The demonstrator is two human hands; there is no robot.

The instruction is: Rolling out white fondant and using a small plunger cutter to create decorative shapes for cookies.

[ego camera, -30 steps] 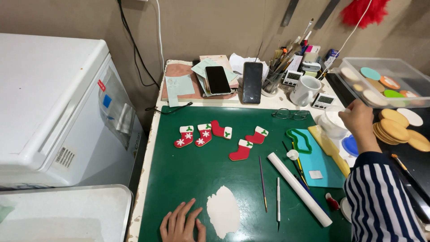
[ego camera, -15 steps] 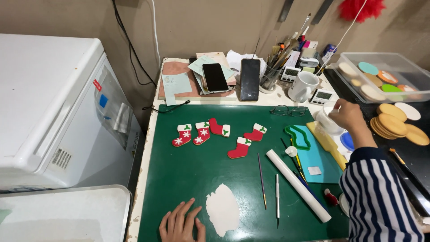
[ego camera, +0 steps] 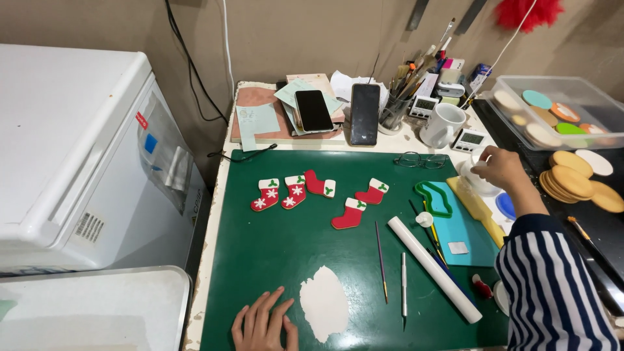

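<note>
L hand (ego camera: 263, 323) lies flat, fingers spread, on near edge of dark green cutting mat (ego camera: 286, 253), just left of flat white rolled dough piece (ego camera: 324, 302). R hand (ego camera: 499, 168) at far right, grip pinched on small white round container (ego camera: 478, 181) on counter.

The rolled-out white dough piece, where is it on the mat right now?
In the head view the white dough piece lies flat at the near edge of the green mat, just right of the left hand and left of two thin modelling tools.
</note>
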